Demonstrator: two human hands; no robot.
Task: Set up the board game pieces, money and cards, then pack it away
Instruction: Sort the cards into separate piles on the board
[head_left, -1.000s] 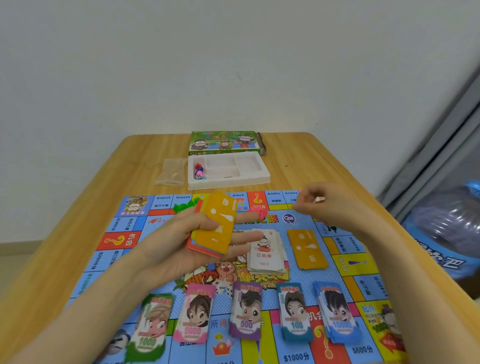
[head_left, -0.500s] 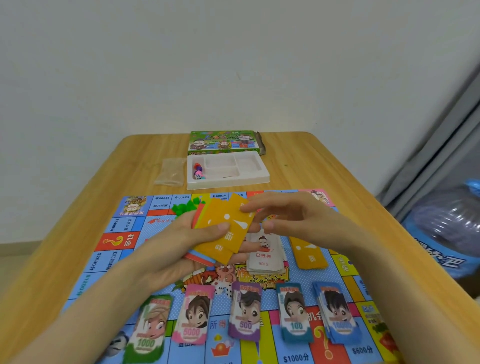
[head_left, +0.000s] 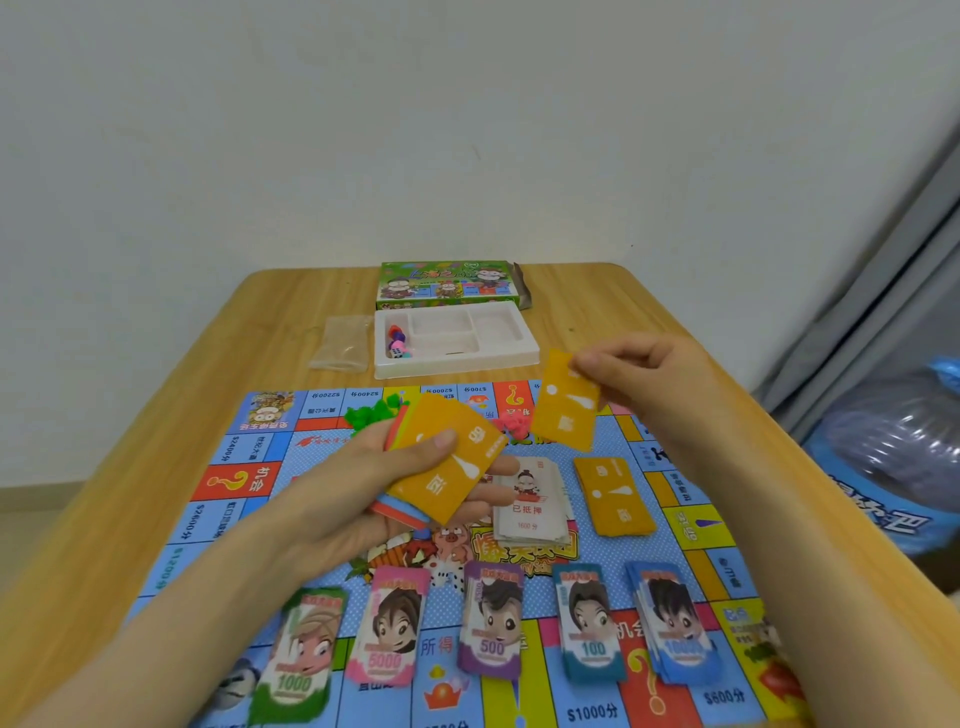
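The colourful game board (head_left: 249, 483) lies flat on the wooden table. My left hand (head_left: 363, 499) is shut on a stack of cards (head_left: 447, 467) with an orange card on top, held above the board's middle. My right hand (head_left: 644, 379) pinches a single orange card (head_left: 563, 405) by its upper corner, raised over the board's far edge. Below it a small pile of orange cards (head_left: 613, 496) lies on the board beside a white deed card pile (head_left: 530, 504). Several stacks of paper money (head_left: 491, 623) line the near side.
A white plastic tray (head_left: 519, 353) with a die and small pieces in its left compartment stands behind the board, the green game box (head_left: 447, 283) behind it. A clear plastic bag (head_left: 340, 343) lies left of the tray. Green (head_left: 371, 413) and pink pieces (head_left: 514, 423) sit on the board.
My right hand came to the stack in my left hand, took one orange card off it, and has lifted it away to the right.
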